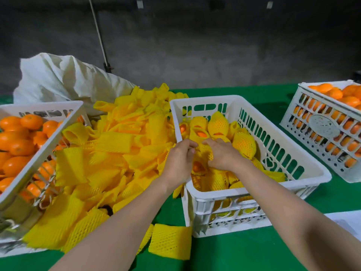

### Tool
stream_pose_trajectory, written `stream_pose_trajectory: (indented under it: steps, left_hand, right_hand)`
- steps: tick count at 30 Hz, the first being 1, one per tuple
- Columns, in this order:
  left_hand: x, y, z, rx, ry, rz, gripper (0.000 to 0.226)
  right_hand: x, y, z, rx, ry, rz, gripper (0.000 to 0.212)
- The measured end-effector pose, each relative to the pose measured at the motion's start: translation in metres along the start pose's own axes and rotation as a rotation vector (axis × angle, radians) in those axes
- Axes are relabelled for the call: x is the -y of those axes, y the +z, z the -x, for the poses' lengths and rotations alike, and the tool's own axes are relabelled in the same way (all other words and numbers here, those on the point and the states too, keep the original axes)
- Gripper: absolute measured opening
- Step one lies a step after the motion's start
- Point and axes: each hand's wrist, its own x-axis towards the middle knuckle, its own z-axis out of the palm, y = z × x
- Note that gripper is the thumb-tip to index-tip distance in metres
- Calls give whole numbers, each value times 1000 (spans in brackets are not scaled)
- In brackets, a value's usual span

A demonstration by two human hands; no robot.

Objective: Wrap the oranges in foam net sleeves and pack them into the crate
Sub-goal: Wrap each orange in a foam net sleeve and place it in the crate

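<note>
A white plastic crate [304, 174] in the middle holds several oranges wrapped in yellow foam net sleeves [244, 144]. Over its left half, my left hand [178, 163] and my right hand [222, 153] both grip one sleeved orange [203, 151], fingers curled into its yellow net. A patch of orange peel shows just below my hands. A big heap of empty yellow sleeves [109, 159] lies left of the crate. Bare oranges [21, 137] fill a white crate [39, 159] at the far left.
A third white crate [320, 130] full of oranges stands at the right on the green table [254, 255]. A white sack [62, 79] slumps behind the sleeve heap. One loose sleeve [172, 243] lies at the crate's near left corner. White paper [347, 220] lies at the right edge.
</note>
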Motion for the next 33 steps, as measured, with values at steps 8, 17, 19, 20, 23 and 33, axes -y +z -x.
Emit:
stream_pose_trajectory:
  steps: [8, 17, 19, 20, 23, 33]
  left_hand:
    - [1, -54, 12, 81, -168, 367, 23]
    - [53, -193, 31, -228, -338, 361, 16]
    - [67, -221, 42, -303, -364, 357, 16]
    - [73, -232, 48, -329, -374, 349, 16]
    - [87, -258, 65, -360, -398, 317, 16]
    - [124, -310, 92, -127, -393, 197, 27]
  right_hand:
    - [45, -16, 34, -536, -310, -235, 37]
    - [189, 36, 60, -192, -675, -361, 27]
    - [215, 65, 54, -17, -678, -275, 34]
    - [229, 79, 53, 39, -671, -252, 39]
    - [275, 113, 48, 104, -581, -203, 52]
    - [312, 112, 13, -15, -360, -681, 6]
